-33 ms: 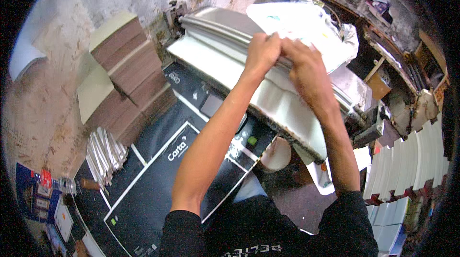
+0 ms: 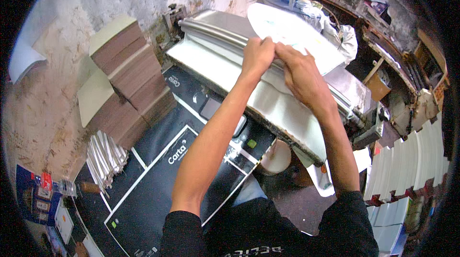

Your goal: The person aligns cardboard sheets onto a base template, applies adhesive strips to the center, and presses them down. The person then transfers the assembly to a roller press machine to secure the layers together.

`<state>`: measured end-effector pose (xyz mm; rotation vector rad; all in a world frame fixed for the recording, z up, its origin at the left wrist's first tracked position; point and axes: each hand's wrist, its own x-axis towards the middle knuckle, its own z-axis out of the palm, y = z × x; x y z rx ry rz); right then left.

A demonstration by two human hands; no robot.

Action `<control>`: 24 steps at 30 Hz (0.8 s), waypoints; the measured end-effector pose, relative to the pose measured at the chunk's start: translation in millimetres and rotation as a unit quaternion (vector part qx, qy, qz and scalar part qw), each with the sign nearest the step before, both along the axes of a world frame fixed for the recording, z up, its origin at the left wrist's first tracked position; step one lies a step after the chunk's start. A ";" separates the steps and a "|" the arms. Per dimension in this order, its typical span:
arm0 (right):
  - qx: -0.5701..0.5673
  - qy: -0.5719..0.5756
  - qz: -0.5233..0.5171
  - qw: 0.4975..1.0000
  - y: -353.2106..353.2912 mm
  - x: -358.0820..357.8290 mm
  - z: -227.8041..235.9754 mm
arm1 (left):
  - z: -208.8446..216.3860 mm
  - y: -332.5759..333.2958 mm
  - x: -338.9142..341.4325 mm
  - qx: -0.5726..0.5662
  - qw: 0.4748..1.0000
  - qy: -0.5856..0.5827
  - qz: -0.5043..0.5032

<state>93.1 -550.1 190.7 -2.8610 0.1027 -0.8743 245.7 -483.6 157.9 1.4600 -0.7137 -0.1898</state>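
Head view: both hands meeting at machine rollers.
Left hand [image 2: 257, 55]: pinching white sheet [image 2: 287, 29] edge.
Right hand [image 2: 299, 72]: touching left, fingers curled on same sheet.
Below grip: metal feed table [image 2: 239, 77].

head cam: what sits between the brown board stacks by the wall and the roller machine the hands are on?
In the head view, the stacks of brown boards and the roller machine are separated by a black printed panel and a small metal fitting by the wall.

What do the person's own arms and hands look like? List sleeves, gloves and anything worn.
Both forearms are bare from short black sleeves that end above the elbows. The left hand and right hand are bare too: no gloves, and no watch, ring or band shows. The black shirt has pale lettering across the chest.
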 end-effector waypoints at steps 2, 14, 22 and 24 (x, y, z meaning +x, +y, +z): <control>0.071 0.099 0.048 0.991 -51.3 8.4 7.3 | -11.5 -11.7 15.7 0.027 0.999 0.037 0.012; 0.040 0.341 -0.049 0.938 -176.5 132.6 -42.9 | -33.2 42.5 32.1 0.038 0.991 0.125 -0.030; 0.039 0.285 -0.134 0.948 -247.3 149.2 -52.2 | -33.9 126.2 16.5 0.104 0.989 -0.108 -0.003; 0.037 0.285 -0.133 0.949 -250.3 147.9 -58.2 | -33.0 124.3 14.4 0.092 0.974 -0.204 0.022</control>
